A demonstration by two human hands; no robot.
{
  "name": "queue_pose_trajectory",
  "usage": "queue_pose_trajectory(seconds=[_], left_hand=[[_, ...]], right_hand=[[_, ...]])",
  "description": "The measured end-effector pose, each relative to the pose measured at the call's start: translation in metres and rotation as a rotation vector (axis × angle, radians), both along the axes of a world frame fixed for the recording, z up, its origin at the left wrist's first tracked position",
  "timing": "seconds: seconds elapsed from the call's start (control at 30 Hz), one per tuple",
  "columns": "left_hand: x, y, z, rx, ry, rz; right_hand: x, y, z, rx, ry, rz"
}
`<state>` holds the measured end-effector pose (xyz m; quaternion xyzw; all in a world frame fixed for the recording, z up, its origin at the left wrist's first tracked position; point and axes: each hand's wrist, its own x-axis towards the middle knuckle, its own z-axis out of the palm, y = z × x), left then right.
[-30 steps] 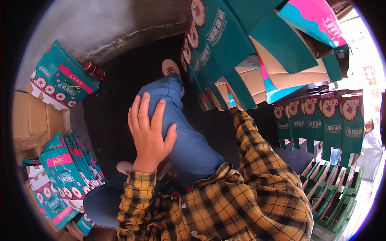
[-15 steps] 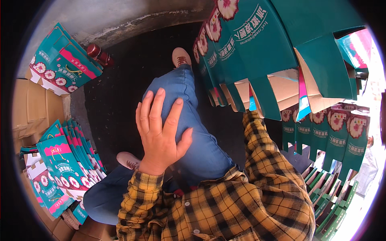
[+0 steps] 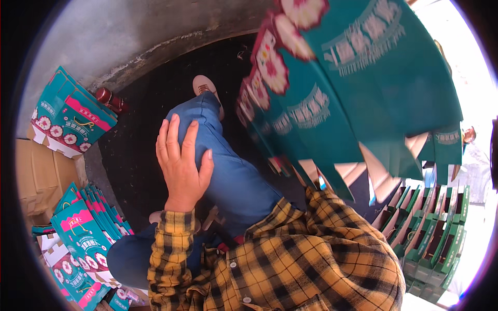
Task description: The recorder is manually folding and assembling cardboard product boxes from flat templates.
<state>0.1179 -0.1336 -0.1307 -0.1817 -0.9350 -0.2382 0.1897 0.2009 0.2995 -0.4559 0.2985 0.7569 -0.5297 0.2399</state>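
My left hand (image 3: 179, 171) lies palm down on my bent, jeans-covered leg (image 3: 228, 166), fingers stretched and slightly apart, holding nothing. My right arm, in a yellow-and-black plaid sleeve (image 3: 332, 217), reaches forward beneath a group of green printed cardboard cartons (image 3: 363, 103). Those cartons stand side by side, with their cut flaps (image 3: 381, 173) sticking out toward me, brown inside. My right hand is hidden behind them, so its grip does not show. The cartons look blurred by motion.
Folded green-and-pink cartons (image 3: 78, 114) lean by the wall at left, beside a dark red flask (image 3: 110, 99). More flat cartons (image 3: 83, 233) are stacked below them, near brown boxes (image 3: 39, 173). A row of green cartons (image 3: 430, 233) stands at lower right.
The large green cartons have shifted and tilted on the right, covering the hanging carton row seen before. The whole view has swung somewhat; my left hand stays on the leg.
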Motion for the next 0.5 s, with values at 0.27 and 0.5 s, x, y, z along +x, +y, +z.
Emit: queue_pose_trajectory(seconds=[0.27, 0.5], left_hand=[[-0.001, 0.009, -0.005, -0.031, 0.079, -0.014], [-0.004, 0.010, -0.001, -0.088, 0.105, -0.008]], right_hand=[[0.118, 0.024, -0.008, 0.134, -0.107, 0.197], [0.134, 0.033, 0.013, 0.111, -0.022, 0.180]])
